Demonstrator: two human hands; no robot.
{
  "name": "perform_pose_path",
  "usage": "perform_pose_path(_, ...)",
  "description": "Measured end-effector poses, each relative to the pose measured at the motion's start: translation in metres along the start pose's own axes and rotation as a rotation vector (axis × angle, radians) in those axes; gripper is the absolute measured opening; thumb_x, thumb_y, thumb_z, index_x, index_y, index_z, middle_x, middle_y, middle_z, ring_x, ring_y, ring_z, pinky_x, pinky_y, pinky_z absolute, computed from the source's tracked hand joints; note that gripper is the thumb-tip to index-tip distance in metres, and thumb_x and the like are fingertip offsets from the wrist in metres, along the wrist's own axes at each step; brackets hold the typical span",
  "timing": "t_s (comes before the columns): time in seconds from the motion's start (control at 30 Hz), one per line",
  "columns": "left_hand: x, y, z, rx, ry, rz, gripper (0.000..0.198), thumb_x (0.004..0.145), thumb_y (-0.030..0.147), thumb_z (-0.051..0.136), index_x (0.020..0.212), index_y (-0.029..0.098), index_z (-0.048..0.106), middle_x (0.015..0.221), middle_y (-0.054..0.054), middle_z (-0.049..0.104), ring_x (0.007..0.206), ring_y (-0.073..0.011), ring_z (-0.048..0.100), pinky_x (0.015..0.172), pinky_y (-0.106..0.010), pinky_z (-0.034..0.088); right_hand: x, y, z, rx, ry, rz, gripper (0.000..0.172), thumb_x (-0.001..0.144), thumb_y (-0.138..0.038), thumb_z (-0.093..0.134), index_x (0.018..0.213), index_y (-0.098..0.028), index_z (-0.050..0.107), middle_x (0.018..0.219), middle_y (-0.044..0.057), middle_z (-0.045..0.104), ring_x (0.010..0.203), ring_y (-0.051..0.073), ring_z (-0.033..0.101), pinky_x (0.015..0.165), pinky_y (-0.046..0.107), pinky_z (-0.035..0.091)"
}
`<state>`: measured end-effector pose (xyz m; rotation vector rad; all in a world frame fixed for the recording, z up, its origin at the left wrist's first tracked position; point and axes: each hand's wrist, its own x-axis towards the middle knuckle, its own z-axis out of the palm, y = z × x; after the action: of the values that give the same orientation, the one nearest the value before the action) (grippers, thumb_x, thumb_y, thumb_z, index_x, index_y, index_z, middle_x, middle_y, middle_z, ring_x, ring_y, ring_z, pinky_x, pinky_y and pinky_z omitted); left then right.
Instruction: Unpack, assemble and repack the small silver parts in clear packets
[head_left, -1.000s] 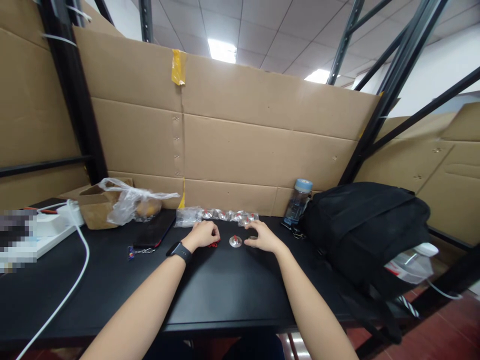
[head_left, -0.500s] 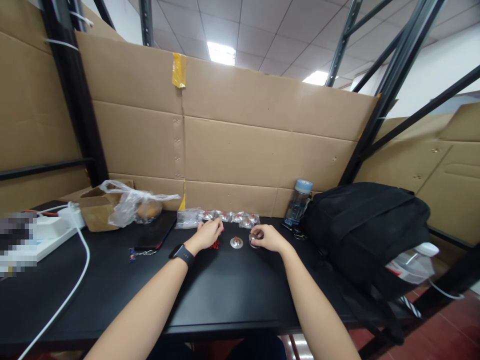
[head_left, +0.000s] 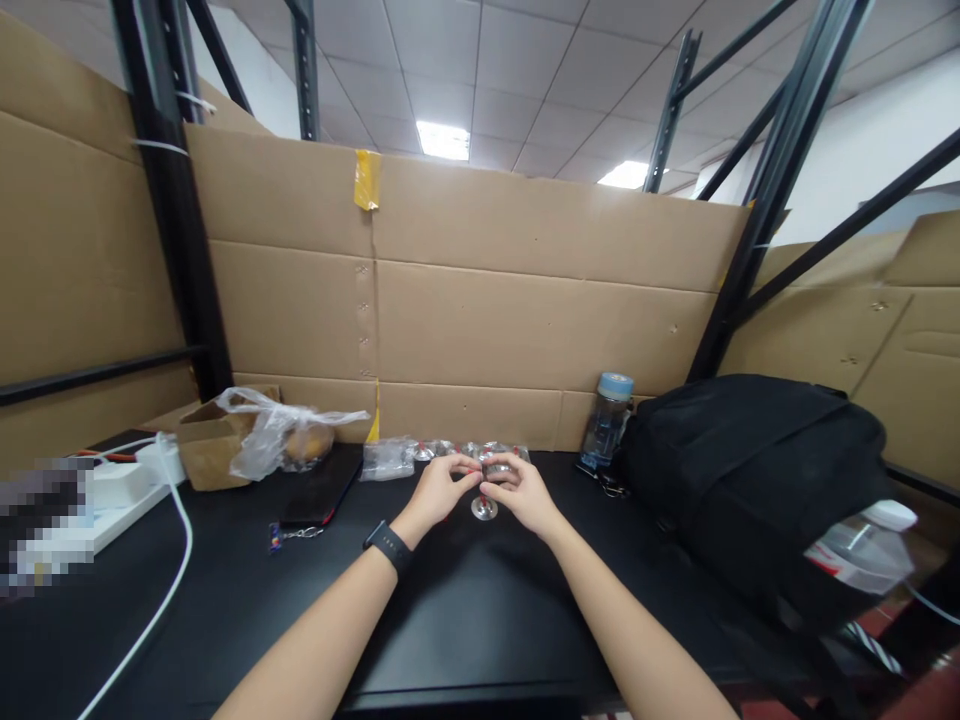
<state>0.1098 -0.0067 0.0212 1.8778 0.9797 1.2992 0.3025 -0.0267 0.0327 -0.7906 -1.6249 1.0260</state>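
Note:
My left hand (head_left: 442, 490) and my right hand (head_left: 525, 490) meet above the black table, fingertips nearly touching. The fingers of my right hand curl round a small shiny metal piece, partly hidden. Between the tips of my left thumb and fingers is something small, too small to make out, with a bit of red. Just below the hands, a round silver disc (head_left: 484, 509) with a red centre lies on the table. Behind them runs a row of small bagged metal pieces with red parts (head_left: 450, 449), beside a clear plastic bag (head_left: 388, 459).
Left on the table (head_left: 465, 640) are a dark flat case (head_left: 319, 490), a keychain (head_left: 276, 537), a paper bag (head_left: 214, 445), a plastic bag (head_left: 262, 430) and a white power strip (head_left: 120, 500). Right are a bottle (head_left: 604, 425) and black backpack (head_left: 750, 470). Cardboard (head_left: 465, 320) stands behind.
My right hand has lifted the metal piece off the table and moved inward. My left hand has risen from the red strings to meet it. The camera view has tilted up slightly.

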Motion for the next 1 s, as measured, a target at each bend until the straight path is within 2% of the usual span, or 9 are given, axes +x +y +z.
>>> perform_pose_path(0.2, -0.001, 0.002, 0.005, 0.061, 0.057, 0.079, 0.017, 0.091, 0.034, 0.062, 0.092, 0.02, 0.071, 0.096, -0.005, 0.074, 0.095, -0.0217, 0.068, 0.092, -0.035, 0.052, -0.001, -0.001, 0.003, 0.099, 0.025, 0.036, 0.048, 0.065, -0.038, 0.09, 0.103, -0.021, 0.067, 0.107, 0.009, 0.074, 0.096, 0.028, 0.074, 0.089, 0.043, 0.06)
perform_pose_path(0.37, -0.002, -0.001, 0.01, 0.121, 0.108, 0.173, 0.019, 0.094, 0.036, 0.06, 0.09, 0.02, 0.069, 0.104, -0.007, 0.064, 0.104, -0.0208, 0.062, 0.098, -0.034, 0.048, -0.002, -0.007, 0.004, 0.111, 0.046, 0.041, 0.048, 0.064, -0.042, 0.091, 0.1, -0.021, 0.065, 0.105, 0.009, 0.074, 0.099, 0.03, 0.074, 0.092, 0.047, 0.059)
perform_pose_path(0.53, -0.003, -0.005, 0.012, 0.116, 0.065, 0.162, 0.019, 0.095, 0.037, 0.06, 0.088, 0.02, 0.067, 0.105, -0.007, 0.062, 0.106, -0.0205, 0.061, 0.1, -0.034, 0.046, -0.001, -0.007, 0.004, 0.119, 0.076, 0.029, 0.047, 0.064, -0.042, 0.091, 0.097, -0.022, 0.065, 0.107, 0.008, 0.073, 0.093, 0.028, 0.075, 0.09, 0.045, 0.06)
perform_pose_path(0.73, -0.004, -0.003, 0.014, 0.091, 0.126, 0.152, 0.017, 0.093, 0.035, 0.062, 0.088, 0.02, 0.07, 0.105, -0.006, 0.059, 0.105, -0.0214, 0.06, 0.101, -0.036, 0.044, -0.001, -0.003, 0.004, 0.114, 0.023, 0.022, 0.039, 0.067, -0.045, 0.088, 0.084, -0.019, 0.065, 0.116, 0.012, 0.072, 0.099, 0.029, 0.074, 0.09, 0.042, 0.058)
perform_pose_path(0.87, -0.003, -0.005, 0.015, 0.025, 0.121, 0.134, 0.022, 0.091, 0.039, 0.065, 0.086, 0.019, 0.072, 0.104, -0.007, 0.06, 0.103, -0.0224, 0.06, 0.1, -0.038, 0.043, 0.0, -0.002, 0.003, 0.075, 0.052, 0.031, 0.039, 0.077, -0.053, 0.079, 0.089, -0.017, 0.069, 0.105, 0.011, 0.074, 0.09, 0.026, 0.074, 0.079, 0.036, 0.058)
perform_pose_path(0.93, -0.002, -0.008, 0.014, -0.01, 0.11, 0.116, 0.025, 0.09, 0.042, 0.065, 0.086, 0.019, 0.073, 0.104, -0.008, 0.061, 0.103, -0.023, 0.06, 0.1, -0.038, 0.043, 0.001, -0.001, 0.002, 0.048, 0.055, 0.034, 0.041, 0.081, -0.057, 0.073, 0.091, -0.018, 0.071, 0.106, 0.012, 0.073, 0.085, 0.025, 0.074, 0.071, 0.033, 0.057)
perform_pose_path(1.0, -0.001, -0.009, 0.014, -0.025, 0.098, 0.108, 0.028, 0.09, 0.044, 0.066, 0.082, 0.018, 0.074, 0.102, -0.008, 0.061, 0.103, -0.0237, 0.06, 0.1, -0.039, 0.043, 0.002, 0.0, 0.001, 0.013, 0.041, 0.002, 0.04, 0.08, -0.057, 0.074, 0.09, -0.018, 0.072, 0.109, 0.011, 0.071, 0.084, 0.023, 0.073, 0.069, 0.032, 0.056)
